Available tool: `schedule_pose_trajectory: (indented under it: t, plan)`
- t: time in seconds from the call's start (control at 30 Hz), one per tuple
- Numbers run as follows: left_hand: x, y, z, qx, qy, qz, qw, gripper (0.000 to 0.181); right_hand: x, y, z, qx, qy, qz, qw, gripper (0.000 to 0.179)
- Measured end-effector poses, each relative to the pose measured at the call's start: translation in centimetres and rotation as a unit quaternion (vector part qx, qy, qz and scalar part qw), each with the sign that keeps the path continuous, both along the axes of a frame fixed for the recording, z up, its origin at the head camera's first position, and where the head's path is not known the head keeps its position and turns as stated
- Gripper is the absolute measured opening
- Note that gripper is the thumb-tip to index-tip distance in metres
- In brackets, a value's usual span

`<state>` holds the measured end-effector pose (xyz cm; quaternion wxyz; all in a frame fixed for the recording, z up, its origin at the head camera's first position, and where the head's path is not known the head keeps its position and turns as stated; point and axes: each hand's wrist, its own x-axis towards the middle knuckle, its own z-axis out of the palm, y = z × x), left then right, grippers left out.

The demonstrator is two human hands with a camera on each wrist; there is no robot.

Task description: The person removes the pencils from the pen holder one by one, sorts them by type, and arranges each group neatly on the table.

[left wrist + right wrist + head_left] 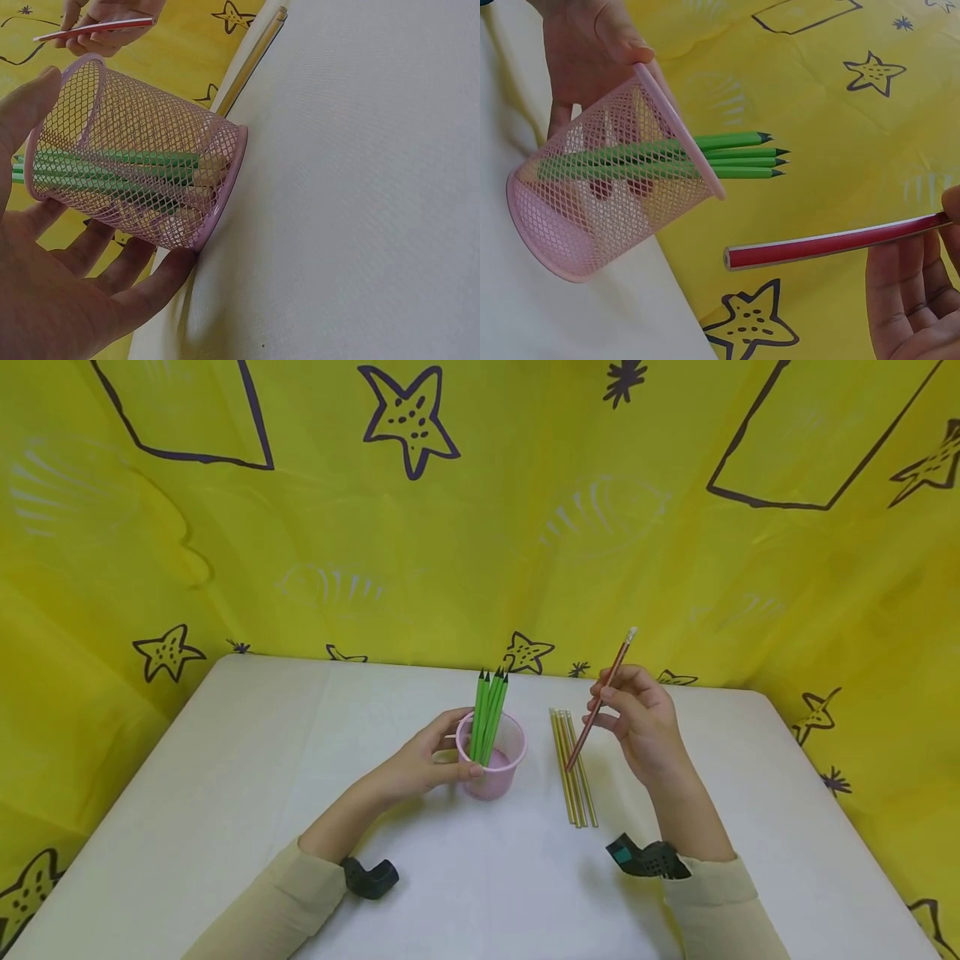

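Note:
My left hand (pixel 420 764) holds a pink mesh pencil cup (pixel 491 785) from its left side, thumb near the rim and fingers round the wall. Several green pencils (pixel 487 718) stand in it, dark points up, leaning on the hand's side. To the right of the cup, my right hand (pixel 648 731) pinches a red pencil (pixel 582 737) above the table, tilted, with its white eraser end up. Its lower end looks flat and unsharpened in the right wrist view. Below it, several gold pencils (pixel 572 789) lie side by side on the table.
A white table (pixel 480 902) spreads under both hands. Behind it and at both sides hangs a yellow cloth (pixel 480 527) with star and fish drawings. Black straps with small devices (pixel 648 858) sit on both wrists, by the sleeves.

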<state>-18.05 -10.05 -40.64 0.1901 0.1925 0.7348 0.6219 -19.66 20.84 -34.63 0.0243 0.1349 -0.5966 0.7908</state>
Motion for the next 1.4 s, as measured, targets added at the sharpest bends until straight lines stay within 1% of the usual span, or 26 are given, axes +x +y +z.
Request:
schedule_pose_trajectory:
  t: [0.13,0.4,0.53,0.77,0.83,0.93,1.1,1.27,1.4]
  plan:
    - [0.0,0.0,0.0,0.001,0.003,-0.001,1.0,0.078,-0.2,0.3,-0.1,0.03,-0.009,0.004,0.9995,0.011]
    - [0.0,0.0,0.0,-0.004,0.004,-0.001,1.0,0.077,-0.5,0.9,-0.5,0.08,-0.027,-0.011,0.9964,0.007]
    - [0.0,0.0,0.0,-0.004,0.003,0.0,1.0,0.078,-0.7,1.2,-0.7,0.099,-0.039,-0.017,0.9942,0.008]
    - [0.1,0.0,0.2,0.002,0.003,0.001,1.0,0.079,-1.1,1.7,-1.2,0.141,-0.058,-0.015,0.9882,0.011]
    - [0.1,0.0,0.2,0.003,0.005,0.001,1.0,0.079,-1.3,1.8,-1.4,0.155,-0.065,-0.019,0.9856,0.013]
    - [0.1,0.1,0.2,0.003,0.006,-0.001,1.0,0.078,-1.4,1.9,-1.7,0.187,-0.078,-0.03,0.9789,0.015]
    - [0.1,0.1,0.2,-0.002,0.003,0.001,1.0,0.078,-1.6,2.1,-2.0,0.243,-0.097,-0.036,0.9644,0.018]
    - [0.0,0.1,0.2,-0.002,0.005,0.0,1.0,0.078,-1.9,2.3,-2.4,0.267,-0.119,-0.026,0.956,0.023]
    - [0.1,0.0,0.3,-0.004,0.005,0.001,1.0,0.079,-2.0,2.4,-2.6,0.284,-0.128,-0.024,0.9499,0.027]
